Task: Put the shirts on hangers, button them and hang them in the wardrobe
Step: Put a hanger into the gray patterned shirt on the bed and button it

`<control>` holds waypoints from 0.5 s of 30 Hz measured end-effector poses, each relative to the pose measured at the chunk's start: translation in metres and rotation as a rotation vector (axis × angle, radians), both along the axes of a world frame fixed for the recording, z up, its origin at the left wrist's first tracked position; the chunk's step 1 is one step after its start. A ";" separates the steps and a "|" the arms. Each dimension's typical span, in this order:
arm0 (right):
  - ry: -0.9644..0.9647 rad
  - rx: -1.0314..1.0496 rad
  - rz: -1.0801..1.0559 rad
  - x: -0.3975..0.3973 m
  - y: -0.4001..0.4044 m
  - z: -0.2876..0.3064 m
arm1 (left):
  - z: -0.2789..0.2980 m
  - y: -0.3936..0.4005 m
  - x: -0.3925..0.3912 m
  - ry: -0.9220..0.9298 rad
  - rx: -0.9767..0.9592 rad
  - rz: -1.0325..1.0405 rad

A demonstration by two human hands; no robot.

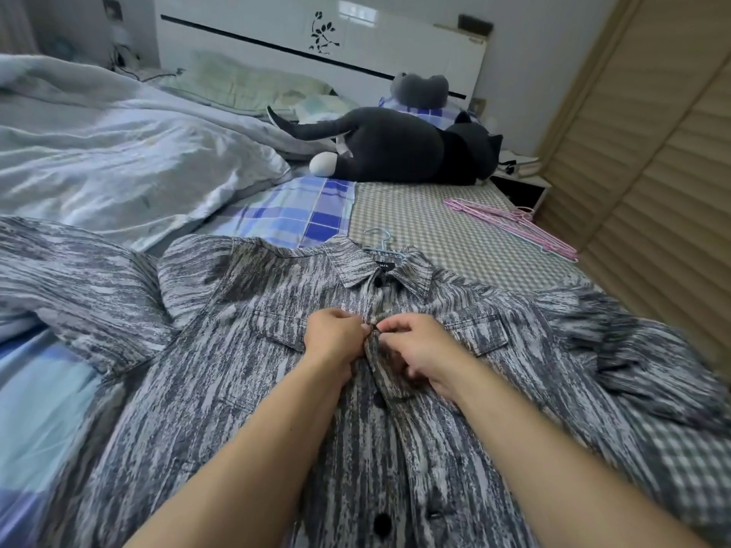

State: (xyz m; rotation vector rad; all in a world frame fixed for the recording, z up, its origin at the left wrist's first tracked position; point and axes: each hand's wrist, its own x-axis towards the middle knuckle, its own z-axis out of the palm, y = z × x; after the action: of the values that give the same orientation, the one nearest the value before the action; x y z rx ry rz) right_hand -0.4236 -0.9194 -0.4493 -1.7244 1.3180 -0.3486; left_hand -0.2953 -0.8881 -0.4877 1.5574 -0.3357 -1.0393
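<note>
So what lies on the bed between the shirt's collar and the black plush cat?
In the head view, only bedding: the blue hanger's hook pokes out at the shirt collar, then bare blue plaid sheet and checked mattress cover up to the plush cat.

A home bedroom: a bed (415, 215) with rumpled duvet (118, 152), pillow (245, 83), white headboard (316, 37), and far plush cat (403, 146).
</note>
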 end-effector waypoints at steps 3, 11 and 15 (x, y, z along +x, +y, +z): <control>0.057 -0.181 -0.006 0.009 -0.012 -0.007 | -0.001 0.000 0.003 0.071 -0.032 -0.027; 0.153 -0.619 0.025 0.009 0.000 -0.034 | -0.004 -0.005 0.002 -0.149 -0.027 -0.064; 0.141 -0.784 0.038 0.009 0.007 -0.041 | -0.004 -0.002 0.000 -0.159 -0.077 -0.040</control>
State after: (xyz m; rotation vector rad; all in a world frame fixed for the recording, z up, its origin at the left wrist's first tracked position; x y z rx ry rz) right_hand -0.4147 -0.9127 -0.4898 -2.4483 1.3356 -0.8131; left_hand -0.2958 -0.8904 -0.4922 1.5729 -0.5125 -0.9249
